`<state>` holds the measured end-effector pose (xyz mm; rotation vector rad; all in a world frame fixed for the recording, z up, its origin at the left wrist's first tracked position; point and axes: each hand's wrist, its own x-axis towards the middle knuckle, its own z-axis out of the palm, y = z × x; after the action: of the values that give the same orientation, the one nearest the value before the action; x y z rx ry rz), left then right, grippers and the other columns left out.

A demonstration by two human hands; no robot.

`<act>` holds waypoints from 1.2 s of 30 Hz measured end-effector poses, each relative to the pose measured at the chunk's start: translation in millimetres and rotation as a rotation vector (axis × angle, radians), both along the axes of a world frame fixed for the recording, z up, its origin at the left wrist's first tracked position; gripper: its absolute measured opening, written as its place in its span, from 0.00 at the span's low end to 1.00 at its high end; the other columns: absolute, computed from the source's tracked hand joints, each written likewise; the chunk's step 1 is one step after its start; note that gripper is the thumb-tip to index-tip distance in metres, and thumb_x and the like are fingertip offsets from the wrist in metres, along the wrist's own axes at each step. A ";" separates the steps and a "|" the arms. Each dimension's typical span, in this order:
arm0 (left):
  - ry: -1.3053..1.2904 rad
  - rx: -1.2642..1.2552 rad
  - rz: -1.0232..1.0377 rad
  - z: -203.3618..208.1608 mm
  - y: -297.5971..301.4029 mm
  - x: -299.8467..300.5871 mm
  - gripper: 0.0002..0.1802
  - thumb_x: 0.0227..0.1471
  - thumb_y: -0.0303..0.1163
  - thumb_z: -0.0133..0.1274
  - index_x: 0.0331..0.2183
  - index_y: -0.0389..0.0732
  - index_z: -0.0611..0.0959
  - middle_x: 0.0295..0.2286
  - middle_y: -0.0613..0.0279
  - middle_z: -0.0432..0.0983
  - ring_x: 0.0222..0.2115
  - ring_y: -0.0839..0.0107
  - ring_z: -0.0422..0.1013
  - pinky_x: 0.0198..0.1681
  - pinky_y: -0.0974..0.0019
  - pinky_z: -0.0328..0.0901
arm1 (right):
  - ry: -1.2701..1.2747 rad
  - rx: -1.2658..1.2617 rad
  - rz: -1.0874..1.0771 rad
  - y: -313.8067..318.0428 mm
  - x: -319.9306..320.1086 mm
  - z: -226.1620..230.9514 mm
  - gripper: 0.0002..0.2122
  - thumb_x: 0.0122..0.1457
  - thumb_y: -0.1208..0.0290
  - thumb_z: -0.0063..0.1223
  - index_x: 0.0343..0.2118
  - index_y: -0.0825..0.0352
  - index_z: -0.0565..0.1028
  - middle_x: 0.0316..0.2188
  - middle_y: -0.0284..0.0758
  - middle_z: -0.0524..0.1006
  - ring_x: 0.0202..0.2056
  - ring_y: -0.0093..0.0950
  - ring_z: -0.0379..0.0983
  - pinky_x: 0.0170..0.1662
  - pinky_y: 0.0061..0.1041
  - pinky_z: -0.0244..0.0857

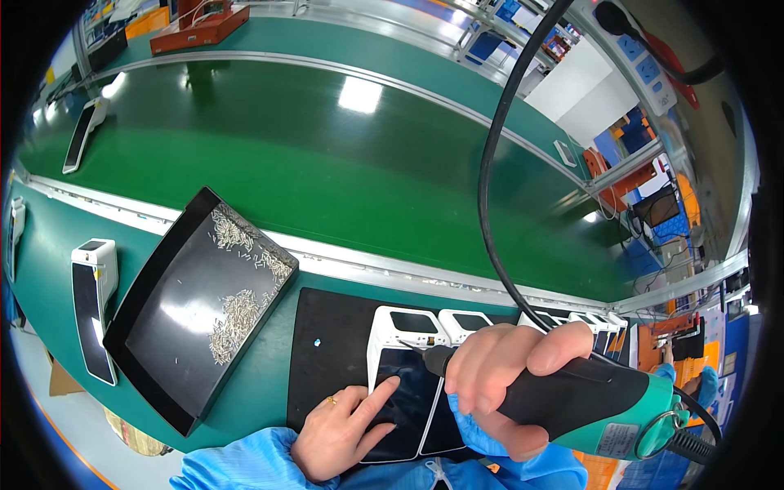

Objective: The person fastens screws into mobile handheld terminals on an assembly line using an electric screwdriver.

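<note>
My right hand (510,371) is wrapped round a green-and-black electric screwdriver (600,404). Its thin bit points left, at the upper part of a white handheld terminal with a dark screen (415,380); whether the bit touches it I cannot tell. My left hand (331,433) lies on the lower left of this terminal, fingers apart, index fingertip on the screen. Under the terminal is a black mat (327,314). A second white terminal (464,321) adjoins it on the right, partly hidden by my right hand and the tool.
A black tray (167,282) with heaps of small silvery screws (237,327) stands left of the mat. More white terminals stand at far left (94,302), on the green belt (82,139), and in a row at right (600,327). A black cable (483,180) hangs down across the view.
</note>
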<state>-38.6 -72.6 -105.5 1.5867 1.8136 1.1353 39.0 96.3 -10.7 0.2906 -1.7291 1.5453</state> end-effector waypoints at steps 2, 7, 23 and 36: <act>-0.004 -0.014 -0.018 3.8 2.3 -0.4 0.32 0.41 0.34 0.58 0.50 0.41 0.68 0.28 0.58 0.67 0.26 0.65 0.68 0.29 0.66 0.65 | -0.038 0.037 -0.015 0.4 0.2 2.8 0.26 0.48 0.57 0.59 0.41 0.64 0.56 0.20 0.32 0.69 0.18 0.26 0.68 0.23 0.25 0.66; -0.009 -0.033 -0.013 1.8 1.3 -0.4 0.32 0.38 0.33 0.60 0.48 0.40 0.70 0.28 0.58 0.67 0.25 0.64 0.68 0.27 0.66 0.64 | -0.013 0.016 0.024 2.8 -5.0 -2.6 0.26 0.48 0.57 0.59 0.41 0.64 0.56 0.19 0.32 0.69 0.17 0.26 0.68 0.23 0.26 0.66; -0.221 -0.105 -0.066 2.0 -0.3 4.0 0.32 0.42 0.30 0.57 0.51 0.40 0.66 0.32 0.54 0.63 0.29 0.58 0.68 0.30 0.63 0.65 | -0.238 0.059 0.179 10.1 -11.7 10.6 0.27 0.42 0.65 0.66 0.37 0.63 0.57 0.19 0.34 0.69 0.20 0.29 0.69 0.29 0.35 0.67; -0.155 0.040 -0.058 -14.5 -3.5 6.2 0.34 0.45 0.29 0.55 0.54 0.44 0.62 0.28 0.56 0.60 0.23 0.61 0.66 0.27 0.63 0.65 | -0.469 0.097 -0.126 -12.9 -21.4 22.8 0.18 0.44 0.83 0.54 0.35 0.67 0.59 0.18 0.32 0.68 0.20 0.24 0.66 0.28 0.26 0.65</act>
<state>-32.4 -76.0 -120.0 1.5178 1.6449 1.2387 17.6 83.4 12.0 -0.1469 -2.1387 1.5198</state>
